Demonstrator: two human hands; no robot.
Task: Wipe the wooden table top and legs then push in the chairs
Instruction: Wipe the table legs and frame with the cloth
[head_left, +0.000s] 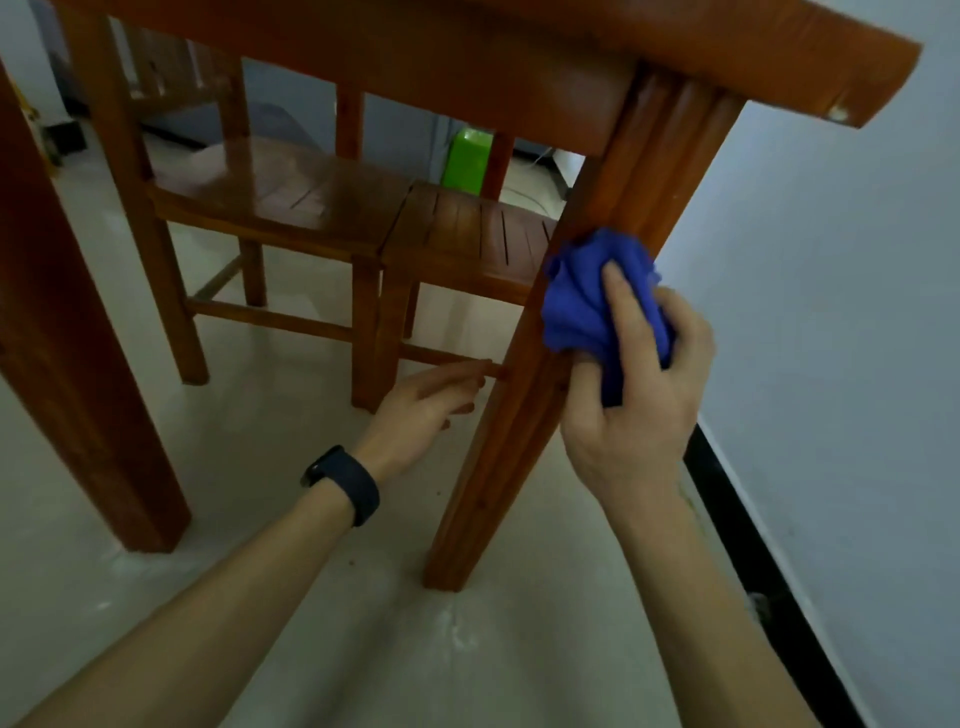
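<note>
The right hand (634, 415) squeezes a bunched blue cloth (582, 306) against the grooved brown wooden table leg (493, 462) under the tabletop corner (779, 57). The left hand (421, 405) hangs loose and empty beside the leg. Best to rub down along every groove, pressing firmly.

Bare floor (270, 426) lies open left of the near table leg (498, 467). Two chairs (467, 239) crowd the space beneath the tabletop (727, 47), and the wall (831, 312) seems to stand close on the leg's right.
</note>
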